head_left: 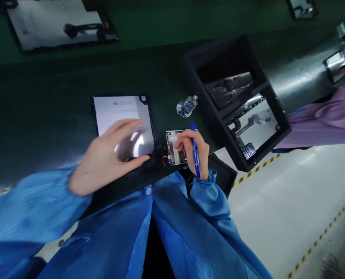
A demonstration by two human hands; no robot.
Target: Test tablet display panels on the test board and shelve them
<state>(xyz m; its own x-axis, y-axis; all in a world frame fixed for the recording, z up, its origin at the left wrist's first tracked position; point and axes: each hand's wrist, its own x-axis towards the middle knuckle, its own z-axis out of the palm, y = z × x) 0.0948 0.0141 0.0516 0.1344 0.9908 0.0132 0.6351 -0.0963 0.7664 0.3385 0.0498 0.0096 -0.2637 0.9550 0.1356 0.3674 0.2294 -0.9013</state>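
Observation:
My left hand (110,155) hovers with fingers spread over a flat tablet-like panel (117,110) that has a white sheet with print on its back and a black frame. The hand is blurred and holds nothing I can see. My right hand (191,149) is closed round a blue marker pen (195,151), tip down, and its fingers rest on a small circuit board (175,149) with white strips and a red wire, just right of the panel. Both sleeves are blue.
A black tray (277,116) with compartments holding similar panels stands tilted at the right. A small shiny round item (184,109) lies behind the board. Another panel (56,23) lies far left on the green belt. A person's purple sleeve (326,116) reaches in at the right.

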